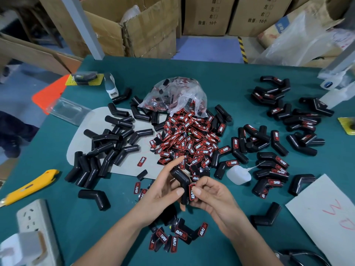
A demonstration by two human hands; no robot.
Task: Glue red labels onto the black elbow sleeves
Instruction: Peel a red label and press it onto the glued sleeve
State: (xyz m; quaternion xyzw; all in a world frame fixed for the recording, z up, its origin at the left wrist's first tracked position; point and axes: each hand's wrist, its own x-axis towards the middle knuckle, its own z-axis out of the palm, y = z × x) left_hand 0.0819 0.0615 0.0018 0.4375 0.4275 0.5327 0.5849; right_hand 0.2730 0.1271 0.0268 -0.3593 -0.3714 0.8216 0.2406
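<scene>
Left hand point(163, 191) holds a black rubber elbow sleeve point(180, 181) above the green table point(221, 83), index finger stretched out, thumb and other fingers curled round the lower leg, likely to steady it while the label goes on. Right hand point(213, 192) pinches a red-and-black rectangular label point(192, 191) against that leg, fingers narrow, thumb pressing, probably seating it on the glue.

Loose pile of red labels point(188, 139) spills from a clear plastic bag point(174, 95) just behind. Unlabelled black sleeves point(107, 146) left, labelled sleeves point(274, 150) right: likely an in/out sort. Small translucent glue bottle point(239, 174) lies near the right hand. Yellow utility knife point(30, 186) far left. Stray labels near the wrists could stick or get knocked.
</scene>
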